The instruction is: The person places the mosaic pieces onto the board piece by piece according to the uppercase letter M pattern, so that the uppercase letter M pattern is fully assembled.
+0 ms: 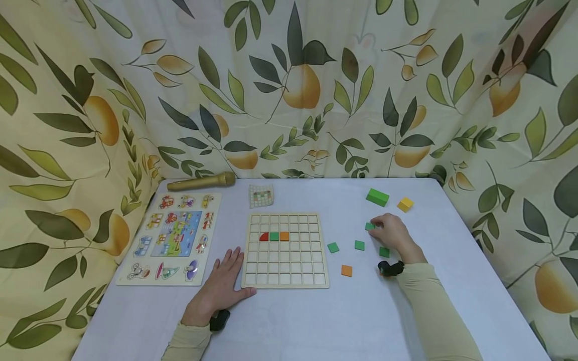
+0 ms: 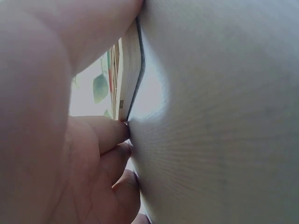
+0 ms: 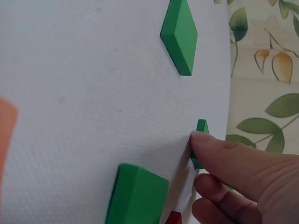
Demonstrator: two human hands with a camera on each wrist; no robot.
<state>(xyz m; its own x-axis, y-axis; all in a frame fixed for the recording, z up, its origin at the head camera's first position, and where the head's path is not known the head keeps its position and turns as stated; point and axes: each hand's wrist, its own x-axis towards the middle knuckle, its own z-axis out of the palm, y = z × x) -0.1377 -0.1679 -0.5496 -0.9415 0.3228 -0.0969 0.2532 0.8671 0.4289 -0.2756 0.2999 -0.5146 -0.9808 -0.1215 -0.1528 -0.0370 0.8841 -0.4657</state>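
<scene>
Green tile (image 1: 370, 226) lies flat on the bench (image 1: 451, 281), R of the grid board (image 1: 285, 250), just under the right hand's (image 1: 394, 234) fingertips. Wrist view: a fingertip (image 3: 205, 142) presses on the tile's (image 3: 200, 149) edge; fingers curled over it, but whether thumb closes a pinch can't be told, since the palm hides most of the tile in the head view. R forearm comes in from lower right, sleeve to the wrist, black wrist cam (image 1: 390, 268) on it.

Near that hand: more green tiles at (image 1: 359, 245), (image 1: 333, 247) and (image 1: 384, 252), the last partly tucked under the hand's heel. Orange tile (image 1: 346, 271) nearer the person. Green block (image 1: 377, 197) and yellow block (image 1: 405, 204) farther back, well apart from the hand.

Left hand (image 1: 223, 286) lies flat, fingers straight and spread, palm down on the bench, touching the board's lower-left corner; holds nothing. L wrist view mostly blocked by palm & fingers (image 2: 100, 135), only a sliver of the board's edge (image 2: 128, 70) shows.

Board holds 3 pcs in one row: red, green, orange (image 1: 274, 236). Left of it a picture puzzle (image 1: 173, 238); behind, a gold mic (image 1: 200, 181) and a small card (image 1: 261, 195), pattern too small to read.
</scene>
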